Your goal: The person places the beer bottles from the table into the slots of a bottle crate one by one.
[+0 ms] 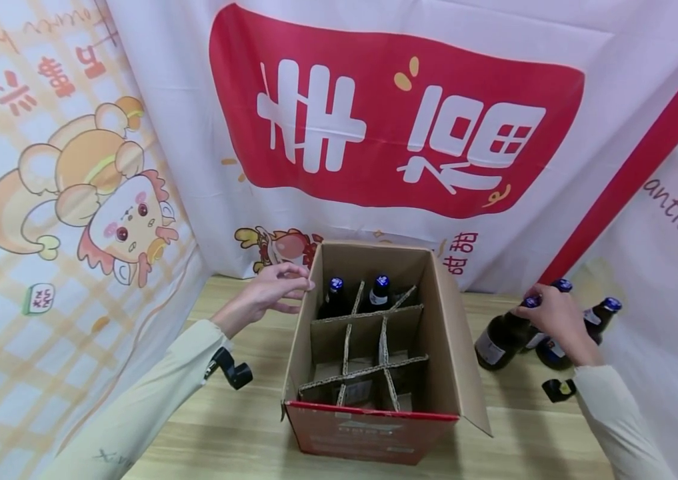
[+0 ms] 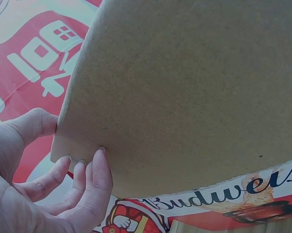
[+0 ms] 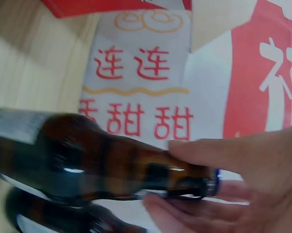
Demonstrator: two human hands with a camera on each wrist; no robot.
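Note:
An open cardboard beer box (image 1: 375,433) with inner dividers stands on the table. Two dark bottles with blue caps, one on the left (image 1: 332,303) and one in the middle (image 1: 379,298), stand in its far row. My left hand (image 1: 275,288) is at the box's far left edge. The left wrist view shows that hand's thumb and fingers pinching the corner of a brown flap (image 2: 184,97). At the right, my right hand (image 1: 557,320) grips a brown beer bottle (image 3: 82,158) by its neck. That bottle (image 1: 495,343) leans slightly, its base at or near the tabletop.
More blue-capped bottles (image 1: 603,315) stand close beside and behind the held one. The box's right flap (image 1: 465,360) hangs outward between box and bottles. Printed cloth (image 1: 393,113) hangs behind the wooden table (image 1: 243,413) and along both sides.

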